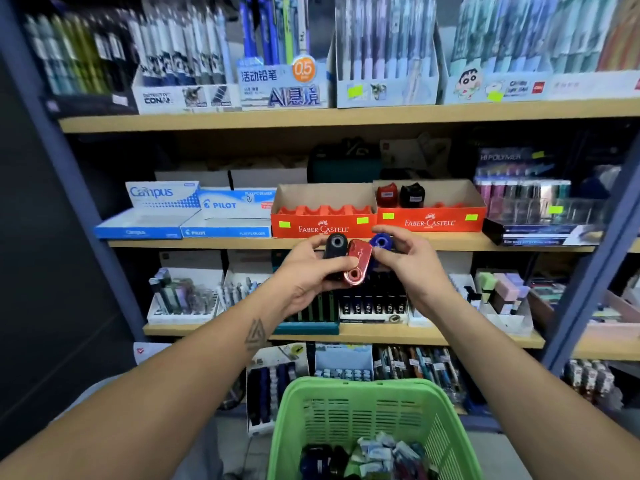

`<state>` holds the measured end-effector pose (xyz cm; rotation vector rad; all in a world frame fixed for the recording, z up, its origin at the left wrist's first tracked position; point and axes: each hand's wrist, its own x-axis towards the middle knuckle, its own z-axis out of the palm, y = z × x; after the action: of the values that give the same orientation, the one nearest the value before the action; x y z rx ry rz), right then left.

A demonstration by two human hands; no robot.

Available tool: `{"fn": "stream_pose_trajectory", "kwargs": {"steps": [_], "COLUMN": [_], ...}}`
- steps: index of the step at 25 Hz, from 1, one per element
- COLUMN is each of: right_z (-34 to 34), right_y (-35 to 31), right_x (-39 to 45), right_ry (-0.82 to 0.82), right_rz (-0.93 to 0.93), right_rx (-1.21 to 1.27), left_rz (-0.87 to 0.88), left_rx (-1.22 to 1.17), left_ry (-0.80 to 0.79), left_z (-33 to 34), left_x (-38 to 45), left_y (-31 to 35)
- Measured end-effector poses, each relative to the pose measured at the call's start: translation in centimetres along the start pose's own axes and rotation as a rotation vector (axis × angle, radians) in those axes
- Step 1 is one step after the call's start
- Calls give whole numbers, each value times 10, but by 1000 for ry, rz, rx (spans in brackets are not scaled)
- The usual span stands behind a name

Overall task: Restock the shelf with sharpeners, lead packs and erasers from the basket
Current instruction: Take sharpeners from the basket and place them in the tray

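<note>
Red and black sharpeners [356, 263] sit gripped in the left hand [304, 275] at frame centre, the right hand [410, 261] pinches a blue sharpener [381, 242], and the Faber-Castell tray [323, 221] lies directly above, nearer both hands.

From my remote seat, the lower half of the blue sharpener [381, 242] was hidden behind the right hand [412, 268] and the red sharpener [358, 263]. The black sharpener [335, 245] showed only its top; the left hand [304, 282] covered the rest. The green basket [287, 427] ran off the bottom edge, so its contents were partly cut away and too blurred for me to sort. Pen boxes on the top shelf [346, 116] were smeared and cropped above. Small print on the yellow price stickers [362, 220] was unreadable.
</note>
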<state>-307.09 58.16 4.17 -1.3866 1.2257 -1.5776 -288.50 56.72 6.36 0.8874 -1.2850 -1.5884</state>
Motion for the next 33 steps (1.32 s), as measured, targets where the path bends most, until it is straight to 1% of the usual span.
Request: {"fn": "stream_pose_trajectory", "kwargs": {"steps": [5, 9, 12, 13, 15, 18, 20, 22, 25, 28, 31, 33], "right_z": [9, 15, 20, 23, 28, 40, 49, 60, 81, 104, 123, 131], "right_y": [-29, -48, -58, -60, -62, -61, -58, -57, -56, -53, -49, -48], "right_x": [15, 39, 60, 68, 85, 108, 121, 131, 145, 156, 162, 166], "right_ry": [-11, 27, 57, 68, 80, 82, 68, 47, 21, -12, -71, -99], "right_rz": [-91, -169, -210, -226, -243, -257, -267, -270, -281, -283, -293, -311], "right_rx": [-63, -121, -165, -199, -284, -422, -526, -600, -634, -642, -649, -712], "left_rz": [102, 169, 266, 306, 376, 433, 423, 405, 369, 385, 360, 332], "left_rx": [-24, -97, -102, -71, 78, 279, 344, 358, 308, 336, 211, 163], "left_ry": [20, 70, 133, 174, 277, 400, 458, 472, 471, 507, 535, 549], "left_z": [-10, -17, -18, -19, -24, -38, -50, -65, -80, -85, -89, -92], "left_x": [3, 20, 39, 45, 62, 83, 91, 96, 97, 99, 102, 102], "left_y": [31, 54, 71, 76, 81, 85, 89, 92, 91, 91, 93, 92]}}
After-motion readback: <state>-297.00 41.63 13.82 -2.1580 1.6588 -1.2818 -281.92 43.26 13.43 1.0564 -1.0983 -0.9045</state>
